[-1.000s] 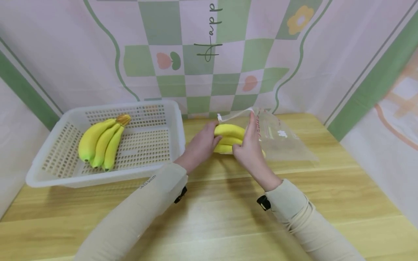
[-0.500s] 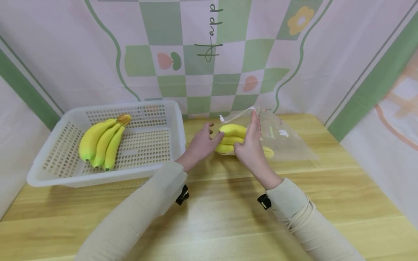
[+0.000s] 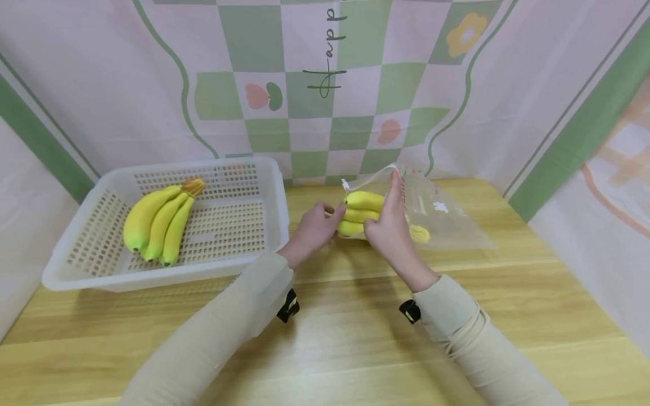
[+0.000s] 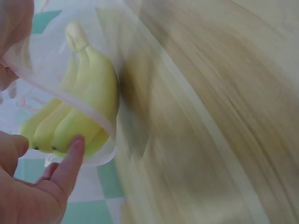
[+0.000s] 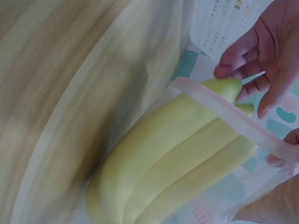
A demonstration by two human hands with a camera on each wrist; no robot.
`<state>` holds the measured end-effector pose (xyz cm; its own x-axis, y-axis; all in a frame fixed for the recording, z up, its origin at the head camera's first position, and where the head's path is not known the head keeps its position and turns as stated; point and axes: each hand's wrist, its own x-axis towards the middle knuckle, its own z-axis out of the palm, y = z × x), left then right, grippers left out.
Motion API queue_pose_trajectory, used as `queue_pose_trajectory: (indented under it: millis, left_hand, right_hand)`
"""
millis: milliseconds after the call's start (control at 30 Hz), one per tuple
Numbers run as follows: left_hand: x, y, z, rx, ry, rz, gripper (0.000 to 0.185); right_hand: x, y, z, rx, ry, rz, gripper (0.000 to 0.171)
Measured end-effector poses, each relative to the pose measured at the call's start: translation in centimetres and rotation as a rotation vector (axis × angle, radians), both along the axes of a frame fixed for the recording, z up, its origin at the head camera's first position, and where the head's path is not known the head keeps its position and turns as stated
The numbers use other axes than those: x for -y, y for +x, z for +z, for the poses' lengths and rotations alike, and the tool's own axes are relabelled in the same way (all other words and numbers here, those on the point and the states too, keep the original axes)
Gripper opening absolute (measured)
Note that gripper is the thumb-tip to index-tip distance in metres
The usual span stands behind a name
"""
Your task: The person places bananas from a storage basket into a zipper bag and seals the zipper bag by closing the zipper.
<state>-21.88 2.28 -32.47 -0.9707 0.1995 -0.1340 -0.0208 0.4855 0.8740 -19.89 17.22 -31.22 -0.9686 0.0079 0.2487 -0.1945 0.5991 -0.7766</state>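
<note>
Wooden table [image 3: 355,338], pastel checked backdrop [image 3: 315,84]

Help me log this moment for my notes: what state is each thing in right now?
Plastic bag: lying on the table, mouth open.
Bananas at the bag: partly inside the mouth, tips sticking out.
Left hand: fingertips pressing on the banana tips.
Right hand: holding up the bag's upper rim.
Basket: upright on the table.
Bananas in the basket: lying loose, untouched.
</note>
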Motion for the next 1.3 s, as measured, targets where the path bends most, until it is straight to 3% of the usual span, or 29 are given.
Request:
queue_pose_trajectory:
  millis: [167, 400, 633, 1000, 1300]
  left_hand:
    - [-0.3, -0.4, -0.1, -0.036, 0.073, 0.02, 0.035]
    - [-0.6, -0.5, -0.1, -0.082, 0.062, -0.056, 0.038]
    - [0.1, -0.3, 0.7, -0.146, 0.003, -0.081, 0.038]
    - [4.4, -0.5, 3.7, -0.3, -0.233, -0.051, 0.042]
    - [9.9, -0.7, 4.8, -0.291, -0.401, 0.051, 0.045]
  right_hand:
    - [-0.1, -0.2, 0.2, -0.015, -0.026, -0.003, 0.102]
    - [0.0, -0.8, 0.8, -0.012, -0.035, -0.016, 0.104]
    - [0.1, -1.0, 1.1, -0.008, -0.048, -0.016, 0.104]
    - [0.0, -0.8, 1.2, -0.006, -0.042, -0.01, 0.106]
    - [-0.3, -0.8, 1.0, -0.002, -0.041, -0.001, 0.107]
